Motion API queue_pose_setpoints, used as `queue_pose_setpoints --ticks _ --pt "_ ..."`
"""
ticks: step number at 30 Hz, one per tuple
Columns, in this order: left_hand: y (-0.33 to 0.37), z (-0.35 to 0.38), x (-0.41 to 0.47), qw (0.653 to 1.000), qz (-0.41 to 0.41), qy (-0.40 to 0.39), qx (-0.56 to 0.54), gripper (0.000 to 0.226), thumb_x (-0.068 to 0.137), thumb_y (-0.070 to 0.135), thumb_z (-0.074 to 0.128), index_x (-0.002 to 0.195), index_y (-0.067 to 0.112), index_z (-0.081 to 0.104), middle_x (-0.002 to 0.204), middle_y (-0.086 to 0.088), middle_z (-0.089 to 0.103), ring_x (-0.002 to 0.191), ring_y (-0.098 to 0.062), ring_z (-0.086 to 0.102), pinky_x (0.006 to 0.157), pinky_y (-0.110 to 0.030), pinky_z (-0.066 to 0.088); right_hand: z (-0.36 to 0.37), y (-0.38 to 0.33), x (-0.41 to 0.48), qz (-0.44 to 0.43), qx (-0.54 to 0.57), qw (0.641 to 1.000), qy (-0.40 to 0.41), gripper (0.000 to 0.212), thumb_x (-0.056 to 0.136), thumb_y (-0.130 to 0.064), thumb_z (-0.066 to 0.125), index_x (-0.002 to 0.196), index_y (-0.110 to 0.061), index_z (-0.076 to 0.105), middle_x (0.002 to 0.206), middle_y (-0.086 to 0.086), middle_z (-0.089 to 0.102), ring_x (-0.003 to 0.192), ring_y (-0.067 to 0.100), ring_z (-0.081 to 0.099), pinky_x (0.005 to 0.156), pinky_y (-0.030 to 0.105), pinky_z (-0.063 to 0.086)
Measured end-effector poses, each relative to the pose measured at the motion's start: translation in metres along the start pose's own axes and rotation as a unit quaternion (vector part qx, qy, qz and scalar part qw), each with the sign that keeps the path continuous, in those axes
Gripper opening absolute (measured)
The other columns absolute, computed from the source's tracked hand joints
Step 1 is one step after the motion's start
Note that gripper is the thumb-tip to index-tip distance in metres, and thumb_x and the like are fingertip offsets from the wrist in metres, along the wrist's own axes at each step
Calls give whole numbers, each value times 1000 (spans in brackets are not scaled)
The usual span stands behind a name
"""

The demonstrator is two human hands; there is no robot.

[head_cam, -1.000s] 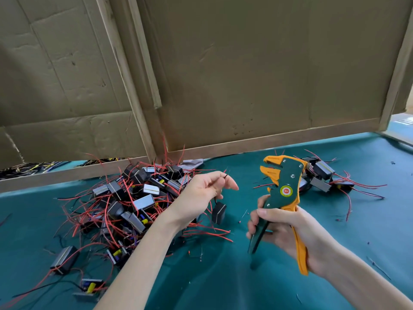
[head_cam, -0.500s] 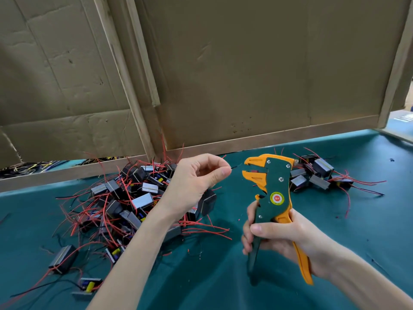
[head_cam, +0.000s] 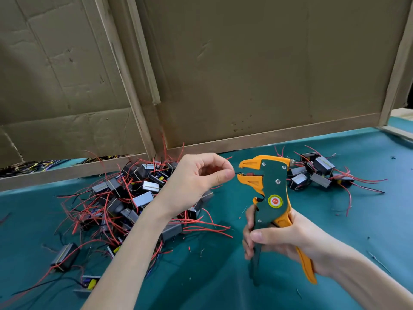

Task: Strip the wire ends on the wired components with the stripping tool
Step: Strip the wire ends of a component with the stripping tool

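My right hand [head_cam: 279, 238] grips the handles of the green and orange stripping tool [head_cam: 271, 191], held upright with its jaws pointing left. My left hand [head_cam: 196, 180] pinches a thin dark wire [head_cam: 237, 173] between thumb and forefinger, and the wire's tip sits in the tool's jaws. A small black component [head_cam: 196, 209] hangs below that hand, mostly hidden by the wrist. A big pile of black wired components [head_cam: 125, 198] with red leads lies on the left. A smaller group of components [head_cam: 317, 173] lies behind the tool at the right.
The work surface is a teal cloth [head_cam: 223, 276] with small wire scraps scattered on it. Brown cardboard panels with wooden frames [head_cam: 245, 74] stand along the back. A loose component [head_cam: 64, 257] lies apart at the front left.
My left hand lifted the wire and component up from the pile and brought the wire's tip to the tool's jaws. My right hand shifted the tool left toward it.
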State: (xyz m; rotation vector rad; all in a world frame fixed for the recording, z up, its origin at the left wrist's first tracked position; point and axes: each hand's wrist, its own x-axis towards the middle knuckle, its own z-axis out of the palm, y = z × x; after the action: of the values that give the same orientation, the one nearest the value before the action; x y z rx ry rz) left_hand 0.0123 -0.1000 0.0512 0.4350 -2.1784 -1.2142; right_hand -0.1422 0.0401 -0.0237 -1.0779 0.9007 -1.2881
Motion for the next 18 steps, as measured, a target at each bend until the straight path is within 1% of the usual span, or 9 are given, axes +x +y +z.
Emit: queue_pose_setpoints --ticks 3,6,7,11,14,16,18 --pt "0 -1 0 1000 -4 -8 13 10 83 15 70 77 23 70 74 9 66 69 -4 56 66 -13 45 0 1 0 5 -4 1000 7 24 72 -11 79 88 -8 62 76 20 60 74 37 59 75 43 52" --pt "1 -3 -1 1000 -11 -17 14 2 77 28 70 76 26 71 74 11 68 71 -1 59 70 -15 49 0 -1 -1 11 -40 999 9 22 72 -17 80 83 -11 62 73 19 62 71 36 60 73 42 52" --pt "2 -4 -2 1000 -15 -21 17 3 76 29 70 76 26 71 74 11 69 71 -1 60 70 -15 49 0 -2 -1 13 -54 998 6 22 72 -19 80 82 -11 62 72 19 62 70 35 61 73 41 52" --pt "5 -8 -3 998 -26 -46 28 5 82 15 70 80 19 72 74 8 68 70 -2 59 68 -14 48 2 -4 -2 19 -83 996 -4 25 74 -23 79 75 -9 59 65 16 62 63 31 60 67 38 52" --pt "6 -11 -4 997 -30 -59 30 4 82 12 70 80 15 72 75 5 68 71 -5 59 71 -17 51 6 -3 -2 18 -81 996 6 28 74 -24 78 65 -10 56 56 13 57 51 28 55 58 35 51" --pt "5 -12 -4 997 -34 -63 30 4 82 11 71 80 14 72 75 6 68 71 -4 60 72 -17 51 12 2 0 16 -75 996 45 35 69 -28 81 59 -11 51 47 12 48 39 24 47 49 32 46" --pt "2 -10 -1 997 -42 -53 42 6 83 11 71 80 17 71 77 5 69 72 -5 61 75 -22 52 18 9 4 36 -36 991 121 45 60 -32 84 54 -15 43 41 9 34 31 20 34 40 28 37"
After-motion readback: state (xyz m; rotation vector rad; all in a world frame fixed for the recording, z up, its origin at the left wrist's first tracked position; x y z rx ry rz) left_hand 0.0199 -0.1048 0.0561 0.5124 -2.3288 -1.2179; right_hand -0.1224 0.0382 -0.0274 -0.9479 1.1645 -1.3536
